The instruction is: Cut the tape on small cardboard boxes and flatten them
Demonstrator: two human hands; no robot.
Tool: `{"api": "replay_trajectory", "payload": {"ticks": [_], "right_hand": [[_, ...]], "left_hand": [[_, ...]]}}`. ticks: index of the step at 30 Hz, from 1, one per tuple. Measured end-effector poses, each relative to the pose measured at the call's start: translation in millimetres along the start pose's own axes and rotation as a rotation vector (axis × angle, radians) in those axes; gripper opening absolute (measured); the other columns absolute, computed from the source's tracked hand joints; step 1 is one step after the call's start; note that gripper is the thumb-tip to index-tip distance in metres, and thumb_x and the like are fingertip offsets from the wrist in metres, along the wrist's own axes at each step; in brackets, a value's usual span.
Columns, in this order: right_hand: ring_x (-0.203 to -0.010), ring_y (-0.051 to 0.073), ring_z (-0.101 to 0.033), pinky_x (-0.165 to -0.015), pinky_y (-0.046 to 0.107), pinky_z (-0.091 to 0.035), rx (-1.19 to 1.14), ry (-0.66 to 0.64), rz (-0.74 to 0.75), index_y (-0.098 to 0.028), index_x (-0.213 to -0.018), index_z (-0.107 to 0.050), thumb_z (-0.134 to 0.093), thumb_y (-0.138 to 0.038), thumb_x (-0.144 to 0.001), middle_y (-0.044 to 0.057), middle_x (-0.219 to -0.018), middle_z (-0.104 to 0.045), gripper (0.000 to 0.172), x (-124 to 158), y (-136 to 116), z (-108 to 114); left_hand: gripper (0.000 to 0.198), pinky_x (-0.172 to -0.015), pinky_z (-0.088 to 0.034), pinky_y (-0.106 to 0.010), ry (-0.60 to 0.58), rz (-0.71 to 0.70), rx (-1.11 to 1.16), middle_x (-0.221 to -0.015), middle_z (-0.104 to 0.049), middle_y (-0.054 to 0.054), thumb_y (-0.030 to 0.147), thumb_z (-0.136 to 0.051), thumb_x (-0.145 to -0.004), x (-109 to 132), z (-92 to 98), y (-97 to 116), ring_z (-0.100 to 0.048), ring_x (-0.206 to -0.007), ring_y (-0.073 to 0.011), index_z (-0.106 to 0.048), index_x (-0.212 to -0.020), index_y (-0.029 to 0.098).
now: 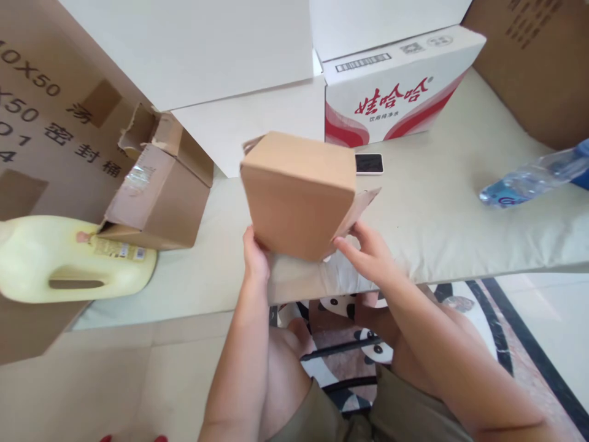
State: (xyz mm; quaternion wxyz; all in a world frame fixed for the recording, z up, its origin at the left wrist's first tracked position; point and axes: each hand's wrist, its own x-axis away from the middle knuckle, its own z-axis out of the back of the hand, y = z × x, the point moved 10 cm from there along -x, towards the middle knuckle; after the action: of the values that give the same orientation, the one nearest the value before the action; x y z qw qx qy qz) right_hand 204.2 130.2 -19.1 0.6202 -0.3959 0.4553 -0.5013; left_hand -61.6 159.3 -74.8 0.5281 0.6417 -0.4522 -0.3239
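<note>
A small brown cardboard box [299,202] stands tilted between my hands at the front of the covered table. My left hand [256,255] is closed around its lower left edge, most of the fingers hidden behind it. My right hand [368,252] grips the lower right side, by a flap that sticks out to the right. Beneath that hand lies crumpled clear plastic [345,276] at the table's edge. The box's inside does not show.
Further cardboard boxes [172,196] and a pale yellow jug [105,264] stand on the left. Behind are white cartons [257,123], a red-and-white water carton [396,104] and a phone [370,164]. A plastic bottle [524,181] lies on the cloth [437,215] at right.
</note>
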Motion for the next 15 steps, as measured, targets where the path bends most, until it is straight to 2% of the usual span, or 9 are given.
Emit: {"api": "replay_trajectory", "payload": {"ticks": [3,6,9,12,15], "right_hand": [[-0.083,0.022,-0.066,-0.082,0.040,-0.055,-0.041,0.190,-0.150,-0.022,-0.091,-0.063,-0.063,-0.048,-0.084,0.004,-0.087,-0.072,0.027,-0.4,17.8,21.1],[-0.093,0.023,-0.068,-0.086,0.041,-0.056,-0.203,0.284,-0.221,-0.023,-0.097,-0.061,-0.059,-0.057,-0.086,0.005,-0.097,-0.073,0.036,2.5,28.9,31.5],[-0.119,0.029,-0.066,-0.100,0.046,-0.055,-0.354,0.203,-0.170,-0.026,-0.116,-0.061,-0.053,-0.074,-0.084,0.009,-0.122,-0.071,0.058,2.6,25.6,25.8],[-0.137,0.032,-0.056,-0.111,0.049,-0.049,-0.320,0.026,-0.092,-0.027,-0.127,-0.061,-0.051,-0.090,-0.073,0.012,-0.136,-0.066,0.084,3.3,13.1,11.9],[-0.139,0.032,-0.054,-0.116,0.050,-0.046,-0.232,-0.080,-0.040,-0.026,-0.132,-0.062,-0.051,-0.090,-0.075,0.012,-0.135,-0.067,0.086,4.6,3.7,1.7]], "left_hand": [[0.050,-0.062,-0.048,-0.028,0.032,0.063,-0.009,-0.089,-0.072,-0.006,0.066,-0.061,-0.078,3.1,3.7,-8.9,-0.066,-0.082,-0.0202,-0.072,-0.091,0.019],[0.048,-0.058,-0.043,-0.026,0.035,0.004,-0.074,-0.084,-0.069,-0.005,0.066,-0.062,-0.078,1.0,8.6,-7.6,-0.063,-0.077,-0.0184,-0.071,-0.091,0.020],[0.045,-0.076,-0.050,-0.030,0.079,-0.205,-0.055,-0.092,-0.070,-0.006,0.064,-0.060,-0.081,-0.9,13.3,12.6,-0.066,-0.093,-0.0209,-0.068,-0.091,0.021],[0.047,-0.101,-0.050,-0.040,0.007,-0.294,0.013,-0.110,-0.072,-0.008,0.064,-0.056,-0.083,0.8,1.7,25.9,-0.064,-0.117,-0.0266,-0.067,-0.099,0.022],[0.059,-0.115,-0.043,-0.044,-0.076,-0.325,-0.023,-0.134,-0.066,-0.009,0.070,-0.045,-0.087,4.7,-13.3,33.0,-0.054,-0.137,-0.0286,-0.066,-0.118,0.025]]}}
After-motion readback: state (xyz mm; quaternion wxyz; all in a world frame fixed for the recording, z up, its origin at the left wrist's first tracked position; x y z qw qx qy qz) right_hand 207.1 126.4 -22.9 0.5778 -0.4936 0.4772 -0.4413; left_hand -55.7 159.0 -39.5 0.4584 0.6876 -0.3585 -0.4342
